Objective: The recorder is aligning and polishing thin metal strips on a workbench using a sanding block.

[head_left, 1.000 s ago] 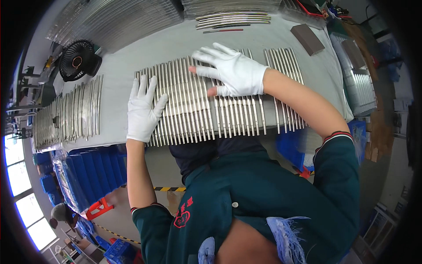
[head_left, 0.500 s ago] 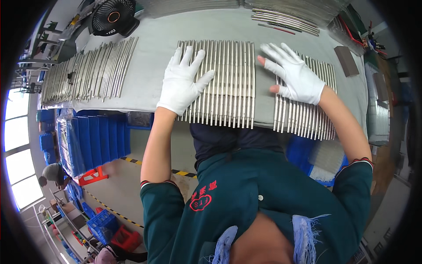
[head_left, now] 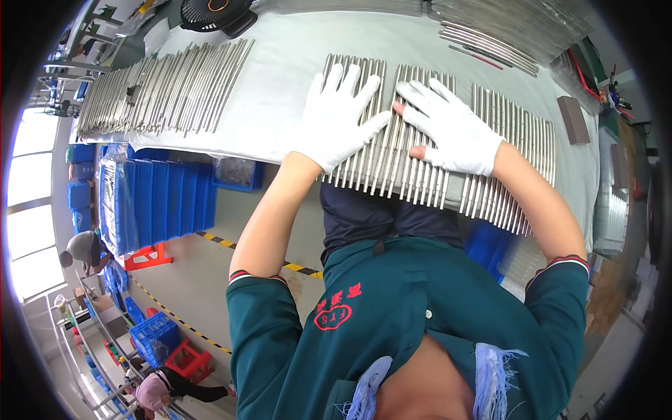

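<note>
My left hand (head_left: 339, 120), in a white glove, lies flat with spread fingers on a row of slim metal rods (head_left: 369, 170). To its right, my right hand (head_left: 455, 131) rests on a second row of metal rods (head_left: 425, 186), its fingers extended. Two fingertips of its glove are bare. A narrow strip of cloth shows between these rows. A third row of rods (head_left: 521, 143) lies right of my right hand, partly under its wrist. The near rod ends jut past the table's front edge.
More rods (head_left: 182, 87) lie side by side at the left of the cloth-covered table (head_left: 280, 77). A black fan (head_left: 218, 14) stands behind them. Loose rods (head_left: 486, 43) and a brown block (head_left: 573, 120) are at the back right. Blue crates (head_left: 164, 203) stand below left.
My right hand has moved left onto the middle rods. The single middle row has parted in two, its right part now nearer the right-hand row. The whole view has shifted slightly.
</note>
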Motion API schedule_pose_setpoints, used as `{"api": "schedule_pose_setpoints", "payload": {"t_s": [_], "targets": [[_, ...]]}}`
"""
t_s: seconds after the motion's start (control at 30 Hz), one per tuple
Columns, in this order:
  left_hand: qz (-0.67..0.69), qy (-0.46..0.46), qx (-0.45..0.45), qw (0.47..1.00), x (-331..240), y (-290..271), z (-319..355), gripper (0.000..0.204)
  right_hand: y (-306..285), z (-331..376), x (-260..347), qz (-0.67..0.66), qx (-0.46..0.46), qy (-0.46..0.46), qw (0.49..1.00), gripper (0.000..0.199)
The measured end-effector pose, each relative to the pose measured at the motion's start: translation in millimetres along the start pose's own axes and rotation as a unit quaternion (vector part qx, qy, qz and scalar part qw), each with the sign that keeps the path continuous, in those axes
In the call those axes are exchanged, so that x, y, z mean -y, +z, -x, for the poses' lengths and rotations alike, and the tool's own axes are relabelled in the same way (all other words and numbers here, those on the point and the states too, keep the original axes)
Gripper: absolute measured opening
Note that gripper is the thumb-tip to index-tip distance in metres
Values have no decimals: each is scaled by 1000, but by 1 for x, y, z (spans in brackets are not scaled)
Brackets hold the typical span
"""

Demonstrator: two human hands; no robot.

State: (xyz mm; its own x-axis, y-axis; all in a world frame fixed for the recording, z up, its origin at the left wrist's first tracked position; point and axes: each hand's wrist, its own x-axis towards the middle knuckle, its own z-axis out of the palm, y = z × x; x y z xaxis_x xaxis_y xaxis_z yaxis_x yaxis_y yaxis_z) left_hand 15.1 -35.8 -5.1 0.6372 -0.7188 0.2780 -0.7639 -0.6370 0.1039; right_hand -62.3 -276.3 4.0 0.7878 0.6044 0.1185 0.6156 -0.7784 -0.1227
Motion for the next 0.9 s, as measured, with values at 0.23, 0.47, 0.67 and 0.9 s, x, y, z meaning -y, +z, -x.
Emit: {"api": "schedule_pose_setpoints", "payload": {"t_s": [0.23,0.47,0.67,0.9], "targets": [[74,53,9,996,-50,0,2,70,-13,51,9,-17,3,57,998,72],[152,124,84,977,-93,-17,42,95,-23,90,64,-64,51,74,994,83],[82,33,10,996,-36,-31,46,95,-25,101,84,-116,0,94,989,77],[61,34,91,993,-43,-28,56,105,-15,86,89,-112,-31,152,982,85]]}}
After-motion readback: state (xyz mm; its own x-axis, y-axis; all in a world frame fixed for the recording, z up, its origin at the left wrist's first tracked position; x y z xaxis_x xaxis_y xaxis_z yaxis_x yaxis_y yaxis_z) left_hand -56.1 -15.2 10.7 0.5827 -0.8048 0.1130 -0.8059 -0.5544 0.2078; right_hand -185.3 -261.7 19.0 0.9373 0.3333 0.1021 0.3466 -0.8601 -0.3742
